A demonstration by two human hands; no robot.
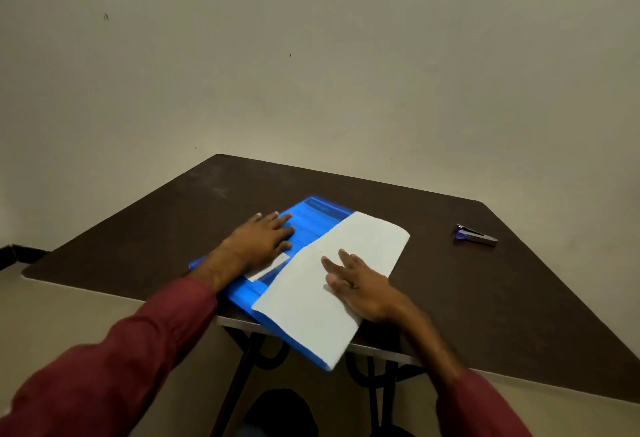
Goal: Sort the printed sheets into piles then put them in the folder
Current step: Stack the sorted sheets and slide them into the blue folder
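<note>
A bright blue folder lies slanted on the dark brown table, with its near corner past the front edge. A stack of white sheets covers the folder's right half. My left hand rests flat on the blue folder, fingers spread, partly over a small white label. My right hand lies flat on the white sheets with its fingers apart. Neither hand grips anything.
A small blue and silver stapler sits at the table's right side. A plain wall stands close behind the table. The table's black metal legs show below the front edge, with a dark object on the floor beneath.
</note>
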